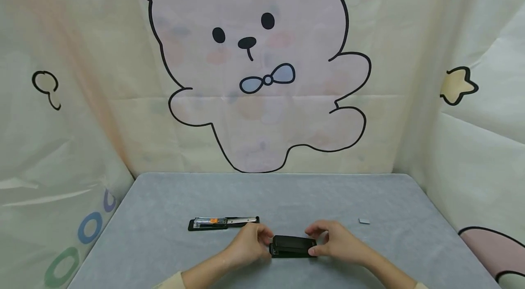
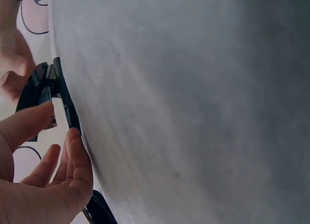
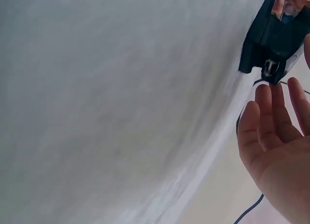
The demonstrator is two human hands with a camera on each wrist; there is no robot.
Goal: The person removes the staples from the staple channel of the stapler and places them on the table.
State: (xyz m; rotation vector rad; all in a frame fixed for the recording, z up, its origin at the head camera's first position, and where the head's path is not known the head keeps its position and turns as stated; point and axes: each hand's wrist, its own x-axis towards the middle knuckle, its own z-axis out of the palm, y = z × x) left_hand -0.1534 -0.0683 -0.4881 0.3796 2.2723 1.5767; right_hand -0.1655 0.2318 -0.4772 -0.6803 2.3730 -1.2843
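Observation:
A black stapler [image 1: 292, 246] lies on the grey table in front of me, its upper arm raised off the base. My left hand [image 1: 252, 242] is at its left end, with the fingers loosely bent. In the left wrist view, one fingertip reaches the base's end, and the thumb is near the raised part. At the right end is my right hand [image 1: 338, 242], its thumb at the near corner. From the right wrist, its fingers [image 3: 271, 112] look extended beside the stapler's rear, not wrapped around it. Firm contact cannot be told.
Behind my left hand lies a long black piece [image 1: 207, 227] with a metal rail and a clear part with an orange bit. A small silver-grey block [image 1: 364, 221] sits at the right. A printed cloth backdrop [image 1: 369, 143] rises behind the grey tabletop [image 1: 164, 198].

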